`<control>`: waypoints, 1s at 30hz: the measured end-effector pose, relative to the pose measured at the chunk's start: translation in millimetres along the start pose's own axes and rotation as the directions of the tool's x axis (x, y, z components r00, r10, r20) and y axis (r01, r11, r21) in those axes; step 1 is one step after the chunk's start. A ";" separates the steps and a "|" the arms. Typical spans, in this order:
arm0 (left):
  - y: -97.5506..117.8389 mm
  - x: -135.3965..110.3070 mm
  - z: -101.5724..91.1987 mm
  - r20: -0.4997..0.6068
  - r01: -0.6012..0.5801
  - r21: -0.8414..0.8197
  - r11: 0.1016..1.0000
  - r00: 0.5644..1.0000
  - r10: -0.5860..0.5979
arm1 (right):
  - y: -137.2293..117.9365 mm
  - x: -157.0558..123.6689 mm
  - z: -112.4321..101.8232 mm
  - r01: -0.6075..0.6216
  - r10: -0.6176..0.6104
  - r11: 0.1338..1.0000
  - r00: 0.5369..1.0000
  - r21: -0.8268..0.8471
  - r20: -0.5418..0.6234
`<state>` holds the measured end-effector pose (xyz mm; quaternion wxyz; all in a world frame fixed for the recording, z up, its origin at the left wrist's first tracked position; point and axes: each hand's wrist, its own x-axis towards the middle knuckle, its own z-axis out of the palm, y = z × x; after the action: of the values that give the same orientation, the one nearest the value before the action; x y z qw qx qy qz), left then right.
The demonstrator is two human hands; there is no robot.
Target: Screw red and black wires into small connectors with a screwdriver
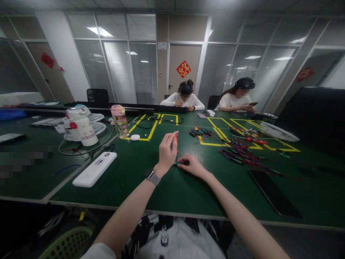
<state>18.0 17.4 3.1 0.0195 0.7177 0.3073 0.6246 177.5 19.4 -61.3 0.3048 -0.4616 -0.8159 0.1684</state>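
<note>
My left hand [167, 151] is raised over the green table [172, 187], fingers closed round a small screwdriver with an orange handle [176, 138] that points straight down. Its tip meets a small green part [180, 163] lying on the table. My right hand [192, 164] rests flat beside it, fingers pressed on that part and pinning it down. A watch sits on my left wrist [152, 177].
A heap of red and blue wired parts [237, 151] lies to the right, with a dark phone [273, 192] nearer me. At left are a white power bank [95, 169], a pink-capped bottle [120, 121] and a white jug [81, 126]. Two people sit across the table.
</note>
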 end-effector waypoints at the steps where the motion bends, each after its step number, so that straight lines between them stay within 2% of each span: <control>1: -0.3 0.5 0.6 -0.008 -0.001 0.006 1.000 1.000 0.001 | -0.7 -0.1 -0.3 0.000 0.000 1.000 1.000 -0.001 0.001; 7: -2.5 -0.6 3.1 -0.058 -0.029 0.056 0.998 0.998 0.032 | -2.2 0.0 -1.1 0.004 -0.004 1.000 1.000 -0.009 -0.009; 15: -1.2 -1.3 0.8 0.051 0.005 -0.019 1.000 0.999 -0.004 | 0.1 0.3 -0.6 0.018 -0.018 1.000 1.000 -0.006 -0.006; 19: -2.5 0.8 3.9 0.022 0.019 -0.037 0.999 1.000 -0.018 | -0.8 0.3 -1.2 0.020 -0.020 1.000 1.000 -0.008 -0.003; 26: -1.6 0.7 2.6 -0.027 0.028 0.025 0.999 0.999 -0.027 | -1.5 0.4 -1.1 0.009 -0.009 1.000 1.000 -0.012 0.003; 30: -0.3 -0.3 1.5 0.049 0.033 -0.025 0.999 0.998 -0.032 | 1.2 0.5 0.1 0.018 -0.018 1.000 1.000 -0.010 -0.003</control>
<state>19.3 18.1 2.3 0.0463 0.7273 0.3101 0.6105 178.1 20.5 -61.9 0.3051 -0.4563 -0.8203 0.1607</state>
